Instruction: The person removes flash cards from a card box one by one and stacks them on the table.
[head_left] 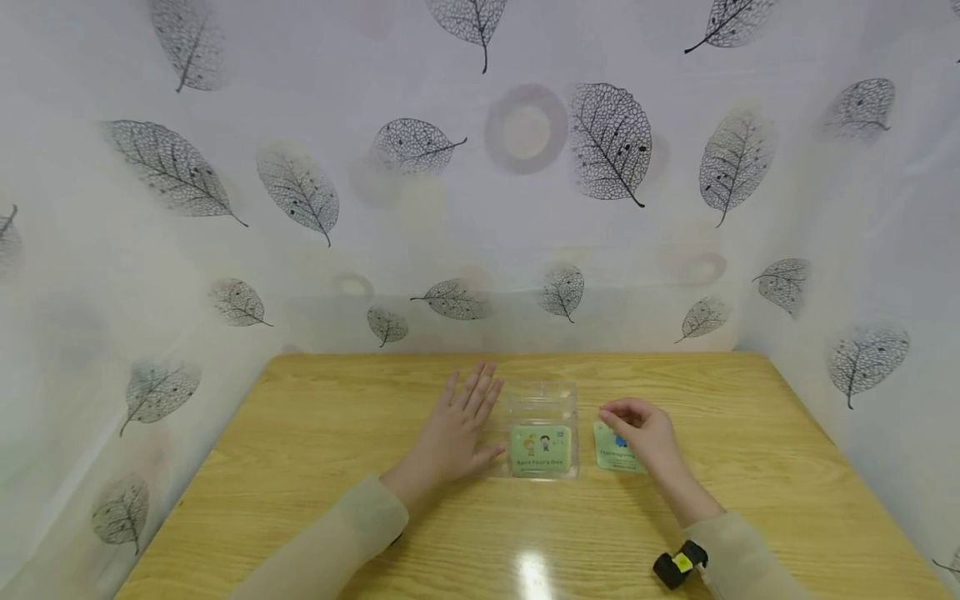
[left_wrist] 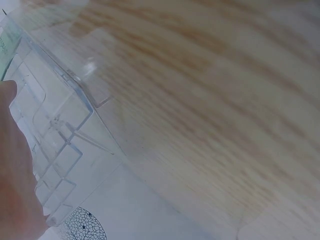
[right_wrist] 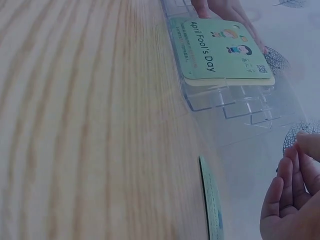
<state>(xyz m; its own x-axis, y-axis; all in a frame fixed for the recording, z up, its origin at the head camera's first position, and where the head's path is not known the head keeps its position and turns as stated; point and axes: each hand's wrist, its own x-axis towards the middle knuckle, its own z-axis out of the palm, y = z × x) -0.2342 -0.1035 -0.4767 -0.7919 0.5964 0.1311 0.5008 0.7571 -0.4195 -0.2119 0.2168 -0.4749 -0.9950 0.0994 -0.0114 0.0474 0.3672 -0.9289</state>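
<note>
A clear plastic stepped card holder [head_left: 542, 402] stands mid-table, with a green "April Fool's Day" card [right_wrist: 220, 50] in its front section. My left hand [head_left: 457, 429] lies at the holder's left side, fingers spread and straight, the thumb reaching its edge. In the left wrist view, part of that hand [left_wrist: 15, 175] overlaps the clear holder. To the right of the holder lies a green "Thanksgiving" card [head_left: 617, 454]. Above this card hovers my right hand [head_left: 645, 429], fingers loosely bent, thumb near the fingertips. The right wrist view shows nothing between those fingers, apart from the card [right_wrist: 212, 205].
The wooden table [head_left: 337, 392] extends around the holder. Behind and on both sides hangs a pale curtain [head_left: 465, 233] printed with leaves. A black wrist camera [head_left: 678, 564] sits at the right sleeve.
</note>
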